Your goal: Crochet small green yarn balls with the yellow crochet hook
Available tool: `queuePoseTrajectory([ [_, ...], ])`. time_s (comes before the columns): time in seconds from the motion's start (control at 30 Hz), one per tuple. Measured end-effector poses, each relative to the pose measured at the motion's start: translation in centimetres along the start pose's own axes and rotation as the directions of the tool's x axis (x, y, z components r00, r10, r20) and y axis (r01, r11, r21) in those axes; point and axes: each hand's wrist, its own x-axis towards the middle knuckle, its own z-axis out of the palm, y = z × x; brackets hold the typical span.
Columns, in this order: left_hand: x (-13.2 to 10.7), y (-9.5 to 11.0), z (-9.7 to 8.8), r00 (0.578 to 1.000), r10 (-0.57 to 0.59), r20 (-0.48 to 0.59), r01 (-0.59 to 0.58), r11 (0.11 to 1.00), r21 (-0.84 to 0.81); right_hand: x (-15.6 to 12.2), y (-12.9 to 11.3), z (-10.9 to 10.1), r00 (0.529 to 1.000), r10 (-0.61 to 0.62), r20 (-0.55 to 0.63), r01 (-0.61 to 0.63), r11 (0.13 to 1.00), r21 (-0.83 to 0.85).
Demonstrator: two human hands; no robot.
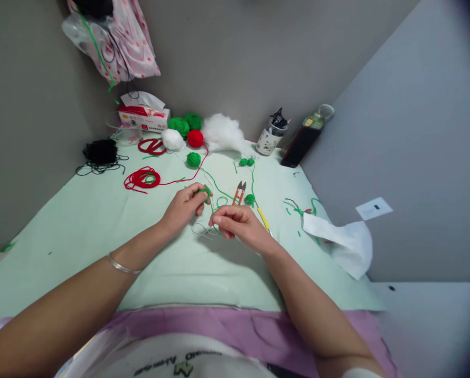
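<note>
Fingertips of the left hand are closed narrowly on green yarn, a small bunch of which is pinched between thumb and forefinger. From that pinch a thin strand is led down to the right hand, whose fingers are curled and drawn tightly together on it; what lies under the palm cannot be told. The two sets of fingertips are held near each other, not touching, just above the pale green cloth.

Just beyond the right fingertips, orange-handled snips are laid flat, with a small green ball beside them. A yellow tool is seen close against the far side of the right knuckles. Beyond the left fingertips another green ball is set, and further off to their left a red cord coil is spread. White stuffing and a red ball are placed well away, at the wall. A white sheet is draped well to the right of the right fingers. A silver bangle is worn on the left wrist.
</note>
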Motion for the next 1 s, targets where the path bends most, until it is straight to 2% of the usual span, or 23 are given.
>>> queuePoseTrajectory([
  [0.13,0.1,-0.1,-0.2,1.0,-0.009,-0.008,0.009,1.0,-0.006,-0.6,-0.4,-0.3,0.985,0.015,0.17,-0.013,1.0,-0.015],
  [0.3,0.1,-0.2,-0.2,1.0,-0.013,-0.01,0.013,1.0,-0.026,-1.0,-1.1,-0.4,0.923,0.08,0.377,-0.063,0.996,-0.056],
  [0.37,0.1,-0.3,-0.2,1.0,-0.02,-0.001,0.02,0.999,-0.036,-1.1,-1.4,-0.5,0.904,0.095,0.418,-0.05,0.992,-0.117],
  [0.4,0.1,-0.2,-0.1,1.0,-0.022,0.006,0.022,0.999,-0.044,-1.1,-1.5,-0.7,0.911,0.092,0.401,-0.032,0.987,-0.156],
  [0.47,0.0,-0.1,0.0,0.999,-0.022,0.025,0.024,0.997,-0.068,-1.1,-1.6,-1.6,0.968,0.059,0.245,0.006,0.967,-0.255],
  [0.5,0.0,-0.1,0.1,0.999,-0.02,0.035,0.022,0.996,-0.082,-1.1,-1.5,-2.3,0.995,0.012,0.096,0.019,0.949,-0.315],
  [0.53,-0.1,0.1,0.1,0.999,-0.015,0.044,0.02,0.995,-0.095,-1.0,-1.4,-3.1,0.995,-0.034,-0.092,-0.003,0.926,-0.377],
  [0.57,-0.1,0.2,0.2,0.999,-0.01,0.051,0.016,0.994,-0.108,-1.0,-1.3,-4.1,0.954,-0.089,-0.285,-0.041,0.907,-0.42],
  [0.6,-0.1,0.4,0.2,0.998,-0.004,0.056,0.011,0.993,-0.12,-1.0,-1.1,-5.1,0.888,-0.138,-0.439,-0.081,0.893,-0.443],
  [0.67,-0.2,0.7,0.1,0.998,0.009,0.059,-0.001,0.99,-0.142,-1.1,-0.8,-7.1,0.784,-0.185,-0.593,-0.15,0.869,-0.47],
  [0.73,-0.3,0.9,0.0,0.998,0.021,0.062,-0.011,0.986,-0.166,-1.3,-0.5,-8.5,0.733,-0.217,-0.644,-0.229,0.814,-0.534],
  [0.77,-0.4,1.0,0.0,0.998,0.025,0.065,-0.013,0.984,-0.179,-1.4,-0.5,-9.0,0.73,-0.217,-0.648,-0.31,0.741,-0.596],
  [0.83,-0.5,1.2,0.0,0.997,0.027,0.078,-0.01,0.978,-0.207,-1.7,-0.3,-9.3,0.759,-0.164,-0.63,-0.472,0.528,-0.706],
  [0.9,-0.6,1.4,0.1,0.995,0.017,0.101,0.008,0.972,-0.236,-1.9,-0.2,-9.2,0.796,-0.064,-0.602,-0.55,0.339,-0.763],
  [0.93,-0.6,1.5,0.2,0.993,0.008,0.117,0.022,0.968,-0.251,-1.9,0.0,-9.1,0.811,-0.015,-0.586,-0.557,0.29,-0.778],
  [1.0,-0.7,1.7,0.3,0.988,-0.015,0.157,0.059,0.958,-0.282,-1.8,0.3,-8.9,0.829,0.056,-0.556,-0.55,0.259,-0.794],
])
